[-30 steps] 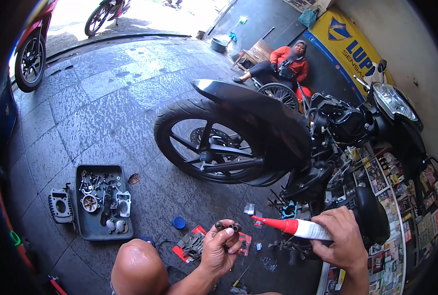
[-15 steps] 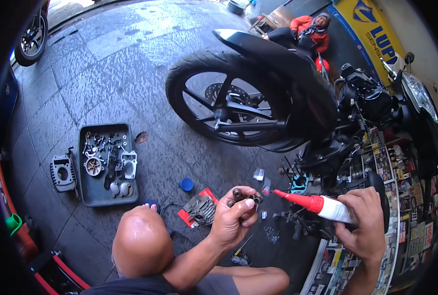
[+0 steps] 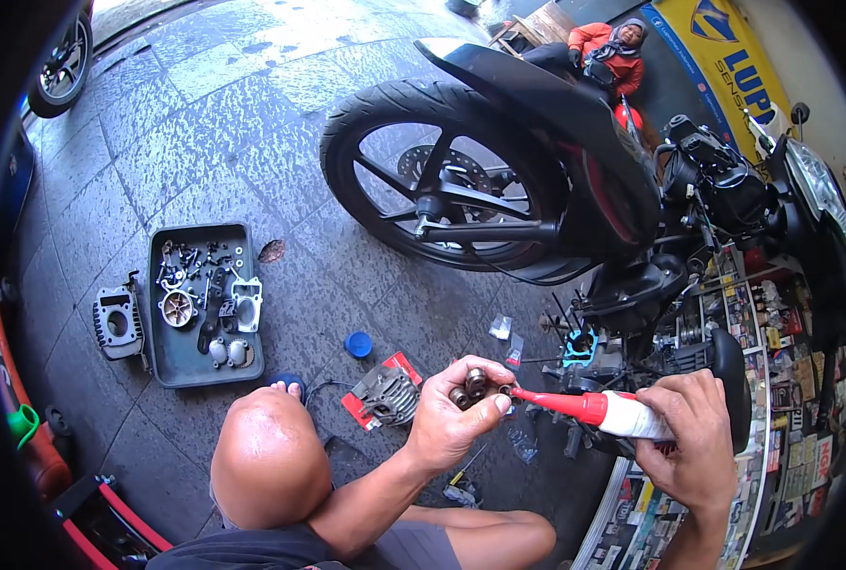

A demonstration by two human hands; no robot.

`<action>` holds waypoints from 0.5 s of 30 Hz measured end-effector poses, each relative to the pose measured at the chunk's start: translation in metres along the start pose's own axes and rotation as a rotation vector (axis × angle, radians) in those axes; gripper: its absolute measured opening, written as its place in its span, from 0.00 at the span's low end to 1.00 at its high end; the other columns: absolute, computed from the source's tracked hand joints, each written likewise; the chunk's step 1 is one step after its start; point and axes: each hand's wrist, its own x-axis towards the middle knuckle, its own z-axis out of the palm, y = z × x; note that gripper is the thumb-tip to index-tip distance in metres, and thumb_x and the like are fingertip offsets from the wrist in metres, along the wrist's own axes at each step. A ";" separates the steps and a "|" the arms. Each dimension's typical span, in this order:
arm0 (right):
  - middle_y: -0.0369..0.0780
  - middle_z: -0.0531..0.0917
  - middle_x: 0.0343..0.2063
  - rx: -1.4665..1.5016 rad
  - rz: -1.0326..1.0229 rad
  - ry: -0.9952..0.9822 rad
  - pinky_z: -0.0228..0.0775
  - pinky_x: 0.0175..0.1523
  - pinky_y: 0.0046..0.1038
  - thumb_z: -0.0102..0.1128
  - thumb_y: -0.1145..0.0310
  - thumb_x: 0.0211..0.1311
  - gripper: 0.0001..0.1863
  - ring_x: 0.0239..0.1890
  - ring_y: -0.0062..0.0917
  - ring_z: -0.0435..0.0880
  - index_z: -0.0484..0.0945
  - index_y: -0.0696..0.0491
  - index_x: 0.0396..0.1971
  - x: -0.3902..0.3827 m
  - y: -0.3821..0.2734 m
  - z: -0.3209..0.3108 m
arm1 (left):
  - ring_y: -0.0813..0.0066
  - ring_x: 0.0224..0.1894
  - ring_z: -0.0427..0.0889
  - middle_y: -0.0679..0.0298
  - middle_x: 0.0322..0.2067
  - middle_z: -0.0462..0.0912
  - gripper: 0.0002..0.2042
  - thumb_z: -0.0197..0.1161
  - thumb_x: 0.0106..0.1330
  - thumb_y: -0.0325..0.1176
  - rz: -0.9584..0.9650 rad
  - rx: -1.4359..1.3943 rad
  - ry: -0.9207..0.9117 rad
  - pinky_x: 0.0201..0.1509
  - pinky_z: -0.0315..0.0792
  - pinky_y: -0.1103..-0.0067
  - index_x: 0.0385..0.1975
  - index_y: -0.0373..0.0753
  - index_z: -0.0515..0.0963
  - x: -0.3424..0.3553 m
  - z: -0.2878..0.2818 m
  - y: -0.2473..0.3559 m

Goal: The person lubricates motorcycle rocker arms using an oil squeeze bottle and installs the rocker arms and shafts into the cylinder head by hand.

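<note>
Small dark metal engine parts point(image 3: 475, 382) with round, hollow-looking ends are pinched in my left hand point(image 3: 449, 418); the fingers partly cover them. From the right, my right hand point(image 3: 691, 427) grips a white squeeze bottle point(image 3: 634, 416) with a long red nozzle point(image 3: 560, 403). The bottle lies nearly level, its tip pointing left, at or very close to the metal parts by my left fingertips. Whether any liquid is coming out is too small to tell. Below and left of my left hand, a finned cylinder head point(image 3: 387, 395) rests on a red packet point(image 3: 354, 410).
A grey tray point(image 3: 161, 356) of loose parts and a finned cylinder block point(image 3: 117, 323) are on the floor at left. A blue cap point(image 3: 357, 344) lies nearer. A partly dismantled motorcycle point(image 3: 594, 190) stands ahead; a glass display case point(image 3: 774, 475) is at right. A seated person point(image 3: 613, 55) is behind.
The red nozzle has come left and down to the metal parts in my left hand. My left hand has turned the parts so their round ends show more.
</note>
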 end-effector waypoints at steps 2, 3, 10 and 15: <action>0.41 0.79 0.35 0.003 -0.003 -0.004 0.64 0.44 0.36 0.66 0.76 0.34 0.24 0.38 0.37 0.75 0.78 0.53 0.40 0.000 0.000 0.002 | 0.90 0.29 0.69 0.72 0.29 0.75 0.09 0.63 0.62 0.24 0.054 0.117 0.046 0.33 0.65 0.88 0.42 0.35 0.76 -0.001 0.003 0.001; 0.41 0.79 0.35 0.025 0.018 0.011 0.64 0.45 0.36 0.66 0.75 0.34 0.24 0.38 0.37 0.75 0.78 0.53 0.40 0.000 0.002 0.004 | 0.90 0.29 0.69 0.72 0.29 0.75 0.09 0.63 0.62 0.24 0.053 0.117 0.049 0.33 0.65 0.88 0.42 0.35 0.76 -0.001 0.004 0.003; 0.45 0.79 0.34 0.569 0.259 0.058 0.71 0.43 0.33 0.69 0.73 0.39 0.21 0.35 0.36 0.79 0.75 0.58 0.38 -0.001 0.023 0.085 | 0.90 0.19 0.64 0.69 0.26 0.74 0.09 0.60 0.61 0.20 -0.023 0.195 0.249 0.20 0.57 0.88 0.41 0.33 0.75 0.016 -0.001 0.023; 0.40 0.80 0.31 1.074 0.351 0.035 0.73 0.40 0.28 0.72 0.68 0.45 0.24 0.32 0.26 0.80 0.72 0.57 0.43 0.034 0.024 0.239 | 0.89 0.19 0.63 0.66 0.29 0.74 0.09 0.61 0.61 0.20 0.092 0.177 0.443 0.20 0.58 0.88 0.41 0.32 0.74 0.029 -0.019 0.030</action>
